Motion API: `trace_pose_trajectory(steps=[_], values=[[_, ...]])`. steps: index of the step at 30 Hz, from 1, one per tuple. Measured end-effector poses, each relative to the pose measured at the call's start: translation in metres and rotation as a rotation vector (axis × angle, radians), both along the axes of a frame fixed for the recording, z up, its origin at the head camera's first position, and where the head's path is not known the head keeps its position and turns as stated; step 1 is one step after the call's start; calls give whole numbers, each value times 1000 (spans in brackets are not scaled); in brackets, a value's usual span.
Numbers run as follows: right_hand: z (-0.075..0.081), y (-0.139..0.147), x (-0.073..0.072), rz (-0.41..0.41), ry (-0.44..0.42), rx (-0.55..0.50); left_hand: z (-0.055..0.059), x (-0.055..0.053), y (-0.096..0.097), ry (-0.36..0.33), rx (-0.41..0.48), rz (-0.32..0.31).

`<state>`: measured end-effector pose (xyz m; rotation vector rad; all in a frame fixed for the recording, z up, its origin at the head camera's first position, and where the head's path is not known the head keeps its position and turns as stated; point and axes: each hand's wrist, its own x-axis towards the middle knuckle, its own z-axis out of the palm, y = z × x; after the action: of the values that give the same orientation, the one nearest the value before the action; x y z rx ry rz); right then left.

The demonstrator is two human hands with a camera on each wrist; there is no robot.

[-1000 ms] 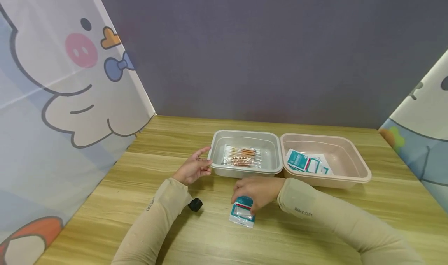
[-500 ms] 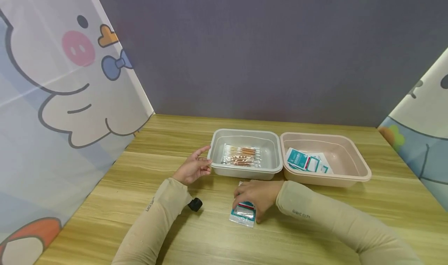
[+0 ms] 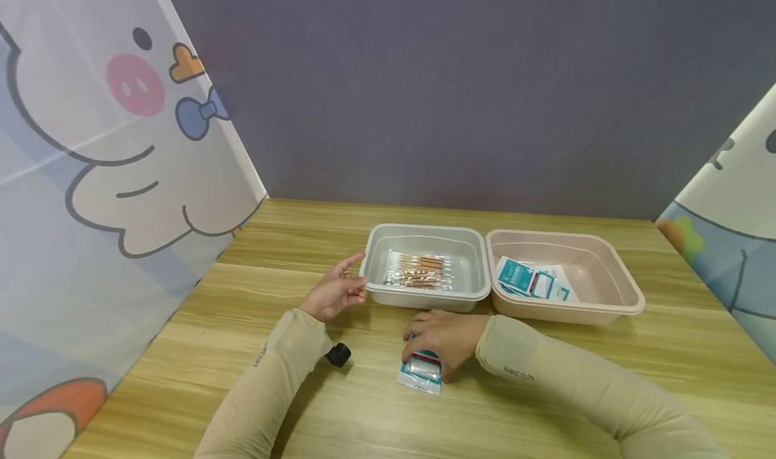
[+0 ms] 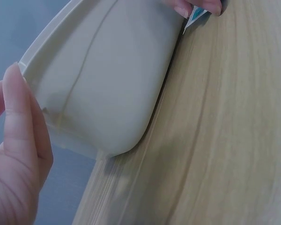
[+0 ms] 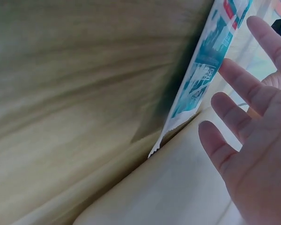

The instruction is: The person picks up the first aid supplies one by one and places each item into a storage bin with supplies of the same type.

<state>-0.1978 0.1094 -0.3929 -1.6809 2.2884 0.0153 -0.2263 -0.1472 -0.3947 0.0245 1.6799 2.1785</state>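
A flat teal-and-white packet (image 3: 420, 373) with a red stripe lies on the table in front of the grey tub (image 3: 424, 298). Over its upper part is my right hand (image 3: 445, 338), with fingers spread along the left side and thumb at the right edge. In the right wrist view, the fingers of the right hand (image 5: 257, 108) are nearly straight, one tip right at the packet (image 5: 201, 75). My left hand (image 3: 335, 292) is at the tub's left front corner, its extended index finger and thumb touching the rim. Clear-wrapped cotton swabs (image 3: 419, 270) with brown sticks lie inside the tub.
A pinkish-beige tub (image 3: 612, 309) stands against the grey one's right side. Several similar teal-and-white packets (image 3: 533, 282) lie in its left part. A dark grey panel (image 3: 461, 95) rises behind the wooden table (image 3: 273, 257), with cartoon-printed sheets (image 3: 139, 176) at both sides.
The right hand has shifted slightly over the packet, its fingers spreading and then drawing in a little. The packet and both tubs stay put, and the left hand remains at the rim.
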Motion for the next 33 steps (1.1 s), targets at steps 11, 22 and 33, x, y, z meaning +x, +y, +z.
trace_pose_trajectory(steps=[11, 22, 33], values=[[-2, 0, -2, -15, 22, -31, 1, -1, 1, -5, 2, -4], [-3, 0, -2, -44, 41, -3, 1, 0, -1, -6, 7, 3], [-1, 0, 0, -116, 48, 23, 1, 0, 0, -1, 19, -3]])
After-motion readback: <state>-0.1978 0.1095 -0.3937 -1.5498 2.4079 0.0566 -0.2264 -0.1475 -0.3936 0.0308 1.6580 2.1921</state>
